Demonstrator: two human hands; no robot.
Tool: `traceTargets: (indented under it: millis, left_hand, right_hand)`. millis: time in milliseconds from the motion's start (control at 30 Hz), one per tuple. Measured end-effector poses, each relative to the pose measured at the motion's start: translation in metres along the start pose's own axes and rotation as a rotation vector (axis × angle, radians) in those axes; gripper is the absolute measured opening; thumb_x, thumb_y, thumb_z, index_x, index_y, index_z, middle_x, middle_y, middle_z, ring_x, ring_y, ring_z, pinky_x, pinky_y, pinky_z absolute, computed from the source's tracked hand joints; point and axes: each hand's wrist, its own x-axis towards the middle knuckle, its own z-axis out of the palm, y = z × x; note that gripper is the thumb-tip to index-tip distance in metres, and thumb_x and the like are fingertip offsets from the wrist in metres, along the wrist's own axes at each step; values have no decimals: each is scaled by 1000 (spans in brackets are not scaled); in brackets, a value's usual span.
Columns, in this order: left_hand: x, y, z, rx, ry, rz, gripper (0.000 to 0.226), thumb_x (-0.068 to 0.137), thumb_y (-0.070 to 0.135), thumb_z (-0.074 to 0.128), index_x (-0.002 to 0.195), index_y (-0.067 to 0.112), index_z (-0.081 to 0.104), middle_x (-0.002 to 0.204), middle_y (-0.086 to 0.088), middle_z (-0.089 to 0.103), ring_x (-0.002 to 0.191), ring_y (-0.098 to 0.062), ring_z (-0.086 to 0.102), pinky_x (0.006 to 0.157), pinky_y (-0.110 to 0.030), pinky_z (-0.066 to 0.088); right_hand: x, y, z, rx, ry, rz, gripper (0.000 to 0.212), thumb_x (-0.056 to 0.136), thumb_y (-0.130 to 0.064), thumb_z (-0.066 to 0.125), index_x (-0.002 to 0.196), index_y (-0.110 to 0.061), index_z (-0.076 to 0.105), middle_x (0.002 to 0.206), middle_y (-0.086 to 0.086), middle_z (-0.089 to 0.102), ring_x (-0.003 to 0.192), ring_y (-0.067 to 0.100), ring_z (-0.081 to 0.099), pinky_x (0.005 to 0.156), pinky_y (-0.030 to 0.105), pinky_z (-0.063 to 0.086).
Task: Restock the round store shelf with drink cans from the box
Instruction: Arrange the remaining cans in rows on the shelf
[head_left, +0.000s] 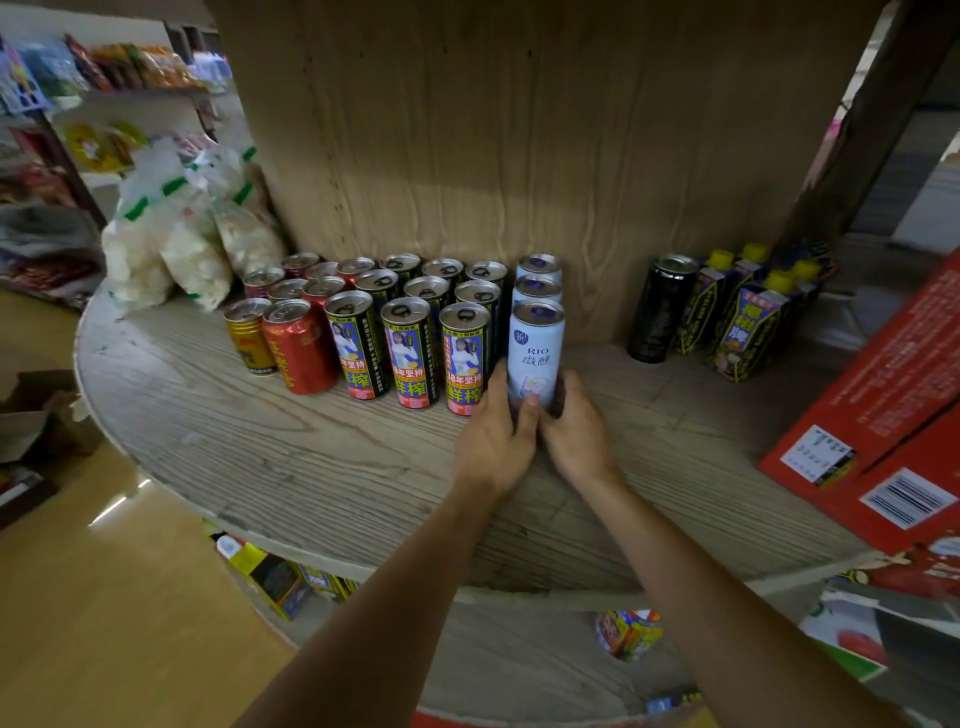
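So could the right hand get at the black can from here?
Probably yes: the black can stands alone on the shelf, nothing between it and the right hand, though that hand now holds the white can.

Both hands grip the base of a white can (536, 353) standing upright on the round wooden shelf (291, 457) — left hand (493, 436), right hand (576, 431). Two more white cans (538, 280) stand behind it; black-yellow cans (410, 348) touch its left. Red box (883, 415) at right edge.

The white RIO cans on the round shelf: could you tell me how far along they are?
Two white RIO cans already stand in a column by the wooden core. The left hand and right hand are setting a third RIO can in front. The red box waits at right; its contents are hidden.
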Motion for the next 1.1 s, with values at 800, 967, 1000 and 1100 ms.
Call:
traceTargets:
  millis: [800, 967, 1000, 1100]
  left_hand:
    - [-94, -3, -46, -22, -127, 81, 61, 103, 31, 52, 157, 14, 29, 150, -12, 41, 128, -31, 51, 112, -29, 33]
    - [-151, -7, -81, -59, -175, 209, 53, 97, 26, 56, 148, 13, 47, 139, -13, 51, 121, -32, 56, 105, -41, 45]
    - [-165, -7, -88, -68, -178, 232, 53, 95, 27, 54, 145, 13, 49, 135, -12, 54, 121, -30, 55, 103, -42, 47]
    - [-210, -9, -100, -88, -193, 280, 50, 91, 28, 52, 140, 15, 56, 122, -8, 59, 116, -26, 57, 96, -42, 52]
  right_hand:
    - [-92, -31, -23, -210, -153, 64, 67, 85, -17, 69, 147, -13, 43, 146, 9, 50, 135, 22, 48, 116, 36, 36]
    - [-183, -62, -24, -229, -72, 16, 42, 89, -6, 68, 130, -11, 61, 128, 8, 65, 118, 19, 62, 106, 30, 46]
    - [-203, -66, -23, -233, -54, 28, 36, 90, -9, 69, 126, -12, 64, 123, 6, 67, 112, 16, 64, 101, 25, 47]
    - [-255, -75, -21, -242, -15, 44, 23, 92, -13, 68, 115, -16, 68, 108, 0, 71, 100, 13, 66, 89, 20, 48]
